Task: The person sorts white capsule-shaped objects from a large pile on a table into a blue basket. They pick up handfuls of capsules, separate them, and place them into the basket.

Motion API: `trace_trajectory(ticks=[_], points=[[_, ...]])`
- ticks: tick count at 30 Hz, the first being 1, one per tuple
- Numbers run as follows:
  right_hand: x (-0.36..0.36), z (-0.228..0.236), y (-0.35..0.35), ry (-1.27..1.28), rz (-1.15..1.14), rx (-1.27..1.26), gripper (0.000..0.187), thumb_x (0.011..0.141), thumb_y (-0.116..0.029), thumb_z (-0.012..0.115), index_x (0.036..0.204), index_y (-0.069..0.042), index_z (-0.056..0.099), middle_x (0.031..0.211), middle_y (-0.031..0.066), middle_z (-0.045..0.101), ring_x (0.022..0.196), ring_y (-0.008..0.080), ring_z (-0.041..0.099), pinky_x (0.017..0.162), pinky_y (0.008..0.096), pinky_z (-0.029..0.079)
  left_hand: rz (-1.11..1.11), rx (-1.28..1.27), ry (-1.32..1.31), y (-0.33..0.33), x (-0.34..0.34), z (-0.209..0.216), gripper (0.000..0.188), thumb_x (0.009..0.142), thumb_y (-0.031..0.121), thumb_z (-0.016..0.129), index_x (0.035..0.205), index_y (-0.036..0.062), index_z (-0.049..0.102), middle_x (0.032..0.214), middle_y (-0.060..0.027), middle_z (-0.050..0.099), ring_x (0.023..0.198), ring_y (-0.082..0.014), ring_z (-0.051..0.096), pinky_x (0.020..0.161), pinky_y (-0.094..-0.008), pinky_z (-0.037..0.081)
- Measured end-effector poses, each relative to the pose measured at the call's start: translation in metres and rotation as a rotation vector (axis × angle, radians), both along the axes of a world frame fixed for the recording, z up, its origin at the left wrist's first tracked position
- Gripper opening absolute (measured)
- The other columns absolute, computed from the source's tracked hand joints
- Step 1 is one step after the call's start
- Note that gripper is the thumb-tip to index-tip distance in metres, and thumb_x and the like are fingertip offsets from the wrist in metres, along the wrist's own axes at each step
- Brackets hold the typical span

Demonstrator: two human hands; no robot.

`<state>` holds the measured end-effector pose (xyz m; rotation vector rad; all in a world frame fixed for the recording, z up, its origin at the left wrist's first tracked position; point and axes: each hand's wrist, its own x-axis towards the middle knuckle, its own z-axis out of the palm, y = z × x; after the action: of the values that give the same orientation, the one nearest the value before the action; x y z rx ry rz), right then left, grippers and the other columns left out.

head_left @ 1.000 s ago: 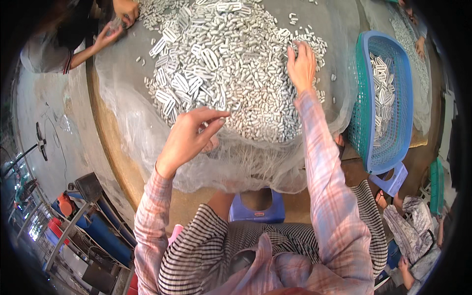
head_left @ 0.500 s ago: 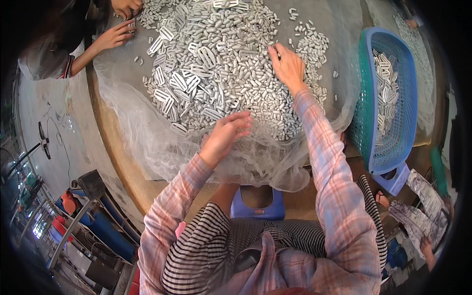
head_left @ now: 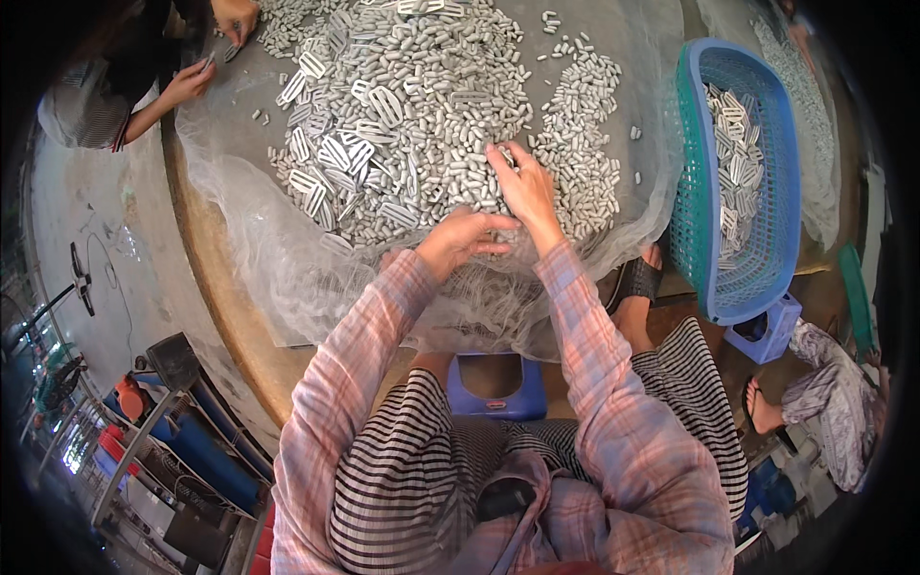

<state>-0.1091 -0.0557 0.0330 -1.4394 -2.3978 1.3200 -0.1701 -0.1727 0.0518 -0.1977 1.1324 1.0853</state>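
Note:
A large heap of small grey metal pellets lies on a sheet of sheer netting, with flat slotted oval metal pieces mixed in, mostly on its left side. My right hand rests on the heap's near right part, thumb and fingers apart, fingertips touching pellets; its underside is hidden. Just left of it and nearer to me, my left hand is at the heap's front edge, fingers stretched toward my right wrist. I see nothing held in it.
A blue plastic basket holding several slotted pieces stands at the right, against a green basket. At the upper left, another person's hands handle a slotted piece. A blue stool is below the table edge.
My right hand has come nearer and left, leaving a bare gap between heap and right-hand pellets. My left hand moved slightly right. The other person's hand drew back left, lifting a small piece.

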Motion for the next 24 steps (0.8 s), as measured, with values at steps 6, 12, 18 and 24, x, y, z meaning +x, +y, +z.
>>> trace_trajectory(ticks=[6,12,18,24], points=[[-0.002,0.055,0.004,0.685,-0.063,-0.488,0.041,0.082,-0.039,0.064,0.106,-0.006,0.066,0.103,0.0076,0.065,0.103,0.0236,0.059,0.092,0.0333,0.043,0.085,0.277,0.443,0.009,-0.033,0.04,0.057,0.07,-0.007,0.068,0.121,-0.0107,0.043,0.108,-0.0157,0.059,0.099,-0.021,0.06,0.08,-0.0312,0.053],[0.018,0.082,0.051,0.625,-0.015,-0.188,0.024,0.082,-0.026,0.065,0.095,-0.006,0.071,0.101,0.0077,0.068,0.098,0.0227,0.062,0.086,0.0313,0.045,-0.367,0.27,1.241,-0.031,-0.105,0.081,0.044,0.077,-0.002,0.061,0.115,0.0181,0.066,0.131,-0.0132,0.053,0.113,-0.02,0.056,0.082,-0.0269,0.05],[0.054,0.038,0.065,0.117,-0.157,0.175,0.016,0.081,-0.017,0.064,0.092,-0.008,0.072,0.09,0.0123,0.069,0.082,0.021,0.066,0.073,0.0321,0.049,-0.266,0.077,1.474,-0.014,-0.098,0.077,0.03,0.078,0.001,0.06,0.104,0.0127,0.071,0.093,-0.0037,0.069,0.066,-0.0083,0.059,0.059,-0.0237,0.049],[0.041,0.027,0.05,0.076,-0.016,0.177,0.016,0.077,-0.014,0.066,0.091,-0.008,0.071,0.091,0.0125,0.067,0.077,0.0249,0.065,0.07,0.0343,0.049,-0.475,0.356,1.89,0.02,-0.035,0.026,0.017,0.075,0.011,0.068,0.091,0.0095,0.071,0.086,-0.0088,0.066,0.077,-0.023,0.063,0.073,-0.0335,0.053]])
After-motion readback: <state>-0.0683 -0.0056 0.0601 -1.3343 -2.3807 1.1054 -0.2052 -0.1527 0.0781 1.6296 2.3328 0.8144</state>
